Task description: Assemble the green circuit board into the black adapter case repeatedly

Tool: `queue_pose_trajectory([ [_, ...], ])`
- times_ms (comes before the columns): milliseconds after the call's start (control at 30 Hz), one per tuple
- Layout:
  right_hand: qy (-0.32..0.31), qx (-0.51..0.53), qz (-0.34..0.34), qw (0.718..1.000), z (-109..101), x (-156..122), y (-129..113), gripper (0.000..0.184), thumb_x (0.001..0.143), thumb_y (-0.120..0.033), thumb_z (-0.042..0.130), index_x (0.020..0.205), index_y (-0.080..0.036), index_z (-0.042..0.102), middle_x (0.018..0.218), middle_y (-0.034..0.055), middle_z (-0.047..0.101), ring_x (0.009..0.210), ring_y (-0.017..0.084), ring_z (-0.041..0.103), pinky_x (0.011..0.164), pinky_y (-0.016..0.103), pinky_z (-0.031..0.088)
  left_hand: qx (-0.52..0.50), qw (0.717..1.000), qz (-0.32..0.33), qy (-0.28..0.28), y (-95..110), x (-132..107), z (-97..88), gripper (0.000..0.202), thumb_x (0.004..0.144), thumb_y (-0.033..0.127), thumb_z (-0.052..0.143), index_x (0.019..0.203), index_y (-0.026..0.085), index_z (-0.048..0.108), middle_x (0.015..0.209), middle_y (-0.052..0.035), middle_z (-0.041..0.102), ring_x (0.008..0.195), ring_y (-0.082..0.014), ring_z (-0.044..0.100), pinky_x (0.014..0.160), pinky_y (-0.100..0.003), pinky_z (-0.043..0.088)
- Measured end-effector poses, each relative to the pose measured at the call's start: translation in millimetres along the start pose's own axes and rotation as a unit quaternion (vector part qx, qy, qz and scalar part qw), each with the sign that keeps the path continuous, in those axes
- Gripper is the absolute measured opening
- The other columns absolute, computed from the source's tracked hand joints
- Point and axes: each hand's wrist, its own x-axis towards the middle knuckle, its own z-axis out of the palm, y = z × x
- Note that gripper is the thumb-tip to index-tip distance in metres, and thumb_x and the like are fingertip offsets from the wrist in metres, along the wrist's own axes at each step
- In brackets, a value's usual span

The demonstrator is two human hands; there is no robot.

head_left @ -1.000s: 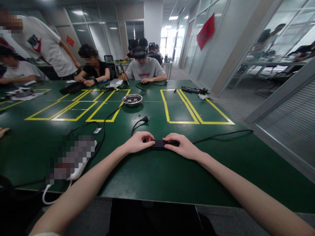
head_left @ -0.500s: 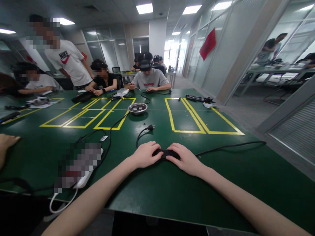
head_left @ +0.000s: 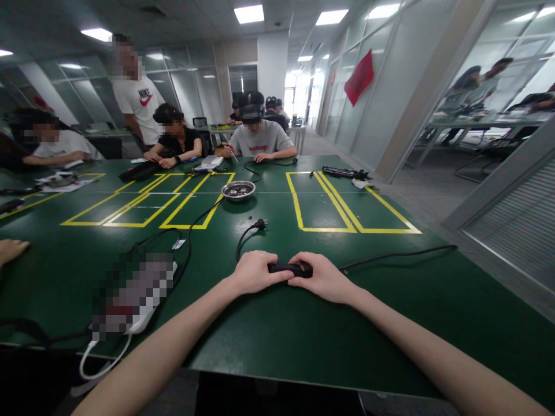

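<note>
My left hand (head_left: 255, 273) and my right hand (head_left: 324, 277) grip opposite ends of a black oblong object (head_left: 284, 268) just over the green table. Both thumbs press along its near side, and the fingers curl over the far side. Its ends are partly hidden by my hands, so its exact kind is unclear. Beyond my left hand lies a black power plug (head_left: 260, 225) on a short curved cord that runs back toward that hand. A black cable (head_left: 399, 254) stretches over the table to the right from behind my right hand.
A metal bowl (head_left: 238, 191) with small metal parts stands farther back. Yellow tape outlines (head_left: 329, 230) mark the green table (head_left: 269, 341). At left lie a blurred-out item and a white power strip (head_left: 150, 316) with cords. A co-worker's hand (head_left: 13, 251) rests at far left; others sit opposite.
The black object has been turned in my hands, and the fingers have shifted on it. My left thumb reaches farther along it. A standing person has moved right; the view has swung slightly.
</note>
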Motion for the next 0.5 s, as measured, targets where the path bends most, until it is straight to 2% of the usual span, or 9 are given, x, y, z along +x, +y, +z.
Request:
queue_pose_trajectory([
  [67, -0.002, 0.027, 0.017, 0.999, -0.7, -0.2, 0.0, 0.022, 0.078, -0.029, 0.083, 0.093, -0.019, 0.07, 0.084, 0.0003, 0.069, 0.074, 0.017, 0.061, 0.066, 0.03, 0.047, 0.004, 0.999, 0.034, 0.008, -1.1, 0.3, 1.0, 0.053, 0.091, 0.067, 0.061, 0.068, 0.019, 0.058, 0.069, -0.0008, 0.062, 0.067, -0.0173, 0.058, 0.058, -0.027, 0.027],
  [167, 0.017, 0.007, 0.008, 1.0, 0.7, -0.8, 2.0, 0.023, 0.077, -0.031, 0.083, 0.092, -0.019, 0.07, 0.082, 0.0001, 0.068, 0.073, 0.017, 0.06, 0.065, 0.03, 0.046, -0.007, 0.998, 0.062, 0.007, -3.0, 0.7, 2.0, 0.044, 0.094, 0.059, 0.063, 0.076, 0.019, 0.06, 0.077, -0.0014, 0.065, 0.072, -0.0178, 0.059, 0.062, -0.026, 0.032],
  [333, 0.035, -0.057, -0.059, 0.996, 4.4, -0.3, 6.7, 0.03, 0.084, -0.034, 0.079, 0.11, -0.021, 0.071, 0.102, 0.0066, 0.073, 0.09, 0.023, 0.068, 0.079, 0.035, 0.052, -0.045, 0.996, 0.072, 0.009, -6.2, 0.5, 3.7, 0.036, 0.097, 0.052, 0.062, 0.082, 0.019, 0.061, 0.08, -0.0002, 0.064, 0.073, -0.0171, 0.059, 0.065, -0.026, 0.037],
  [500, 0.02, -0.075, -0.073, 0.994, 0.5, -1.0, 6.2, 0.019, 0.087, -0.032, 0.077, 0.1, -0.02, 0.073, 0.089, 0.0043, 0.072, 0.082, 0.021, 0.066, 0.074, 0.033, 0.05, -0.07, 0.991, 0.109, 0.018, -7.9, -1.2, 3.3, 0.028, 0.095, 0.047, 0.066, 0.091, 0.019, 0.064, 0.089, -0.0021, 0.067, 0.08, -0.0181, 0.061, 0.07, -0.026, 0.043],
])
